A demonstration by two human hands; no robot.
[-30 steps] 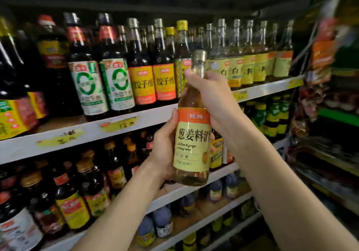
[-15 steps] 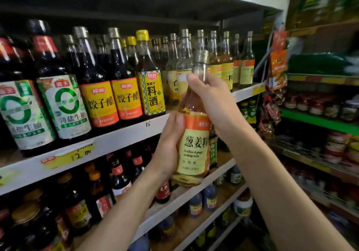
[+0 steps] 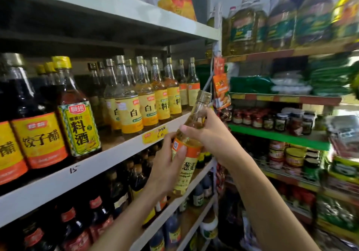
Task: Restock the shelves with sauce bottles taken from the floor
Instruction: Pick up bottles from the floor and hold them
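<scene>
I hold a pale cooking-wine bottle [image 3: 191, 149] with a gold cap and an orange-and-yellow label, tilted so its neck leans right. My left hand [image 3: 167, 165] wraps the labelled body from the left. My right hand [image 3: 208, 134] grips the shoulder and lower neck. The bottle hangs in front of the white shelf edge [image 3: 116, 153], just right of and below a row of similar yellow-labelled bottles [image 3: 147, 99] standing on that shelf.
Dark vinegar bottles [image 3: 38, 118] and a yellow-capped cooking-wine bottle [image 3: 77, 114] fill the shelf's left. Lower shelves [image 3: 171, 204] hold more dark bottles. A side rack on the right carries jars [image 3: 272, 118], green packets [image 3: 330, 75] and big oil jugs [image 3: 244, 23]. Hanging sachets [image 3: 220, 87] dangle near the bottle's cap.
The view has swung right and up along the shelf. The bottle has tipped from nearly upright to leaning right, and both hands have carried it toward the right end of the shelf.
</scene>
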